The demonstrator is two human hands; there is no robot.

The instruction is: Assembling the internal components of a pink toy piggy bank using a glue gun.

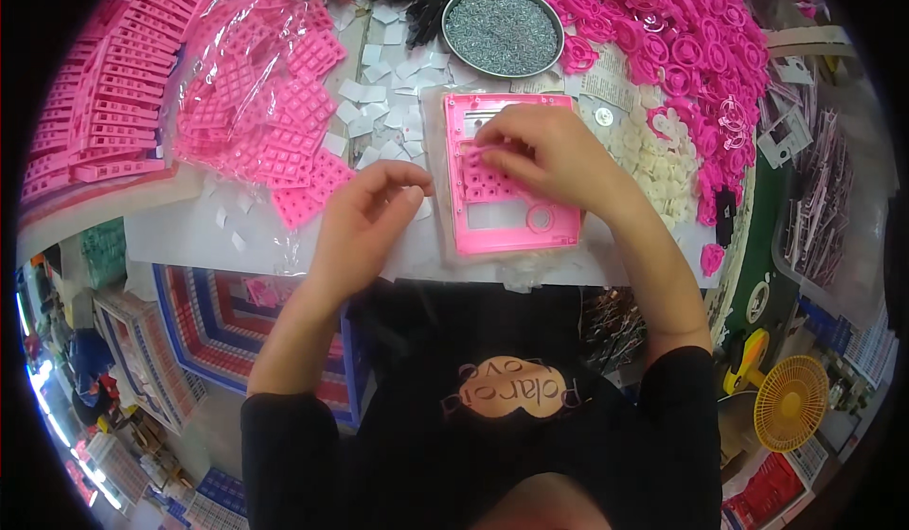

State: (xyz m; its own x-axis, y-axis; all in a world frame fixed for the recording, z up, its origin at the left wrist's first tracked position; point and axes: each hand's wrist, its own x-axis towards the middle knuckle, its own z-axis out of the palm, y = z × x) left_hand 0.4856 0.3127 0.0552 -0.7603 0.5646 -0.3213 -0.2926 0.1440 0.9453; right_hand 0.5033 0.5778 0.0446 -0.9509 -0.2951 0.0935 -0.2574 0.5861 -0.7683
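Note:
A shallow pink plastic housing (516,239) lies on the table in front of me, with rectangular openings and a ring-shaped part near its lower right. Inside it sits a pink keypad (485,185) with rows of square buttons. My right hand (559,156) reaches over the housing from the right, its thumb and fingers pinched at the keypad's upper edge, partly hiding it. Just left of the housing, my left hand (365,227) hovers with curved fingers, thumb and forefinger apart, holding nothing I can see.
A round metal dish of small screws (502,30) stands beyond the housing. Bagged pink keypads (251,95) and small white squares (374,95) lie left. Pink ring parts (672,33) and cream-coloured parts (663,166) are heaped right. Stacked pink strips (104,104) fill the far left.

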